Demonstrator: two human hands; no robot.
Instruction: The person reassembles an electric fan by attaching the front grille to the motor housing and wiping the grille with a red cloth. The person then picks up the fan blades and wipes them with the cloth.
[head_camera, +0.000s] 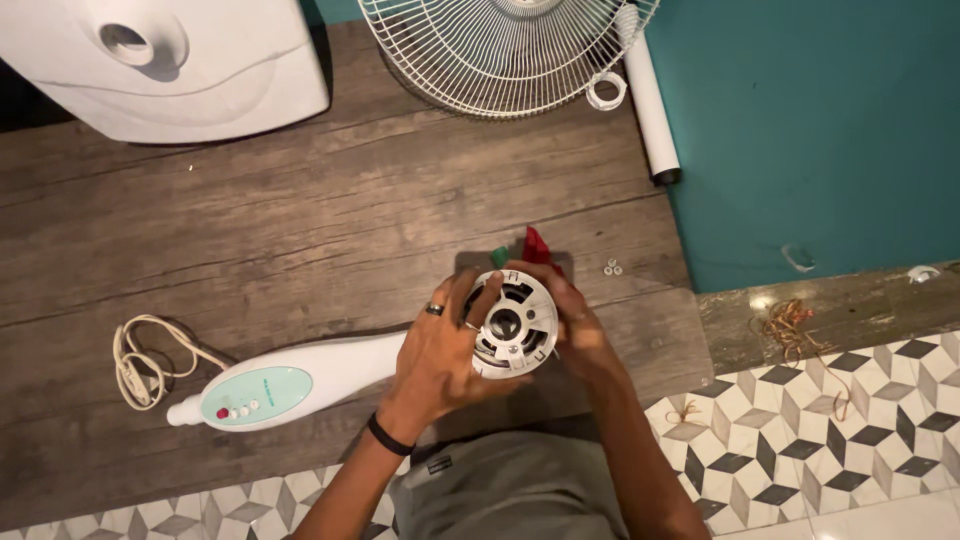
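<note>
Left hand (440, 350): grips the round white fan motor housing (514, 324) from the left.
Right hand (575, 320): holds its right side, by a red-handled tool (537, 245).
Fan stem (290, 385): lies on the wooden floor (300, 230), cord (140, 365) coiled.
Fan grille (500, 50): lies above.

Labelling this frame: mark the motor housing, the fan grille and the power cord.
Motor housing (513, 325), head view, its round white face.
Fan grille (500, 50), head view, its wire spokes.
Power cord (140, 365), head view, its coiled loops.

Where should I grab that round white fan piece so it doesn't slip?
Hold the round white fan piece by its outer rim, coming in from both sides, as the left hand and right hand do. The rim is solid and curved; the middle is open slots and a hole.
</note>
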